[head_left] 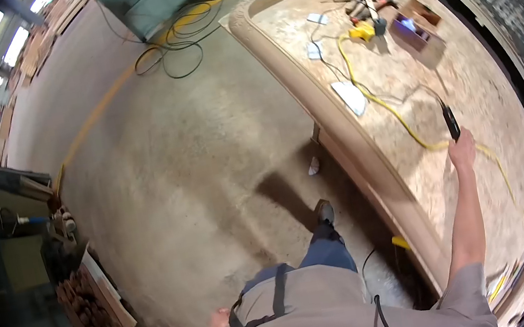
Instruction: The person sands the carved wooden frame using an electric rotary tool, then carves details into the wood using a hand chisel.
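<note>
My right hand (461, 149) is closed around a black corded tool (452, 121) above the wooden tabletop (418, 115). A dark cord runs from the tool's far end across the board. Beside the hand a yellow cable (402, 121) stretches over the surface. My left hand (219, 319) hangs low by my left side, near a dark strap; its fingers are too small and blurred to make out. A curved wooden moulding (306, 96) runs along the table's left edge. White paper (350, 97) lies near that edge.
Farther up the table are a yellow power connector (361, 32), hand tools and a small box (410, 32). Black cable (183, 55) coils on the concrete floor (155, 154). Carved wooden pieces (87, 306) stand at the left; strips and tools lie at the lower right.
</note>
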`<act>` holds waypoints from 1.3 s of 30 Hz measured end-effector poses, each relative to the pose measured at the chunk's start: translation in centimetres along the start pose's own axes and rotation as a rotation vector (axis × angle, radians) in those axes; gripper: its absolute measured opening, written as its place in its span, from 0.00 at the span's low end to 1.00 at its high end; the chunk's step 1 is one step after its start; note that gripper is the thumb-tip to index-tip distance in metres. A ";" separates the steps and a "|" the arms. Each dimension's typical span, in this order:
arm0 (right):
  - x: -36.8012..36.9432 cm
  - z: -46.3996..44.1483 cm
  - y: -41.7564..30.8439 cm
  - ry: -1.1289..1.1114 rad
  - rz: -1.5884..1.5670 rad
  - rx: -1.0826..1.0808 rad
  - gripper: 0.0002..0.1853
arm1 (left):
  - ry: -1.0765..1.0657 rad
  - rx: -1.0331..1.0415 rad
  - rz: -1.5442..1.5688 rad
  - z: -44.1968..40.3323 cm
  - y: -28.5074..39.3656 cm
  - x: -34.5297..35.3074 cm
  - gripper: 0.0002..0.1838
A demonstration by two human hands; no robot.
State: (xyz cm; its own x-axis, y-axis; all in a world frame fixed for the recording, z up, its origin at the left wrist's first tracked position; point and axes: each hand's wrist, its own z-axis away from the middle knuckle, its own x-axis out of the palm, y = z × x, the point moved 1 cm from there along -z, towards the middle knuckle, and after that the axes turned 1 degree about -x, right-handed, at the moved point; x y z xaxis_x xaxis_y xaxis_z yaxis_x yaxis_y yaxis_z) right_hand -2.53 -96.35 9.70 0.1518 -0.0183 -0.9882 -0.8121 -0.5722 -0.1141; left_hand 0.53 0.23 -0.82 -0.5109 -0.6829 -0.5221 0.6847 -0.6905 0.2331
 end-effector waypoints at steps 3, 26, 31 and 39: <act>0.1 -10.4 -0.3 -0.032 0.166 0.034 0.25 | -0.080 0.046 0.438 -3.2 11.0 4.9 0.08; -9.1 -8.4 -43.2 -0.285 -2.051 0.523 0.25 | -0.175 0.443 -0.411 -34.2 48.5 -9.0 0.17; -7.3 -14.6 -54.6 -0.264 -2.044 0.691 0.27 | -0.015 0.699 -0.538 -37.8 71.3 -15.0 0.15; -1.5 -22.9 -62.6 -0.218 -2.165 0.701 0.22 | -0.273 0.845 -0.125 -29.7 91.3 -13.5 0.09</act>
State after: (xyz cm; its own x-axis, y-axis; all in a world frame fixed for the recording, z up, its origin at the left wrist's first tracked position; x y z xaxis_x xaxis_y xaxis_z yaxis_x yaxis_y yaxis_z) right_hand 60.97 -79.25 20.61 0.7745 0.1107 0.6228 0.4066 0.6671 -0.6242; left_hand 85.34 -46.56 3.15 -0.7359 -0.5494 -0.3958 0.0597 -0.6349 0.7703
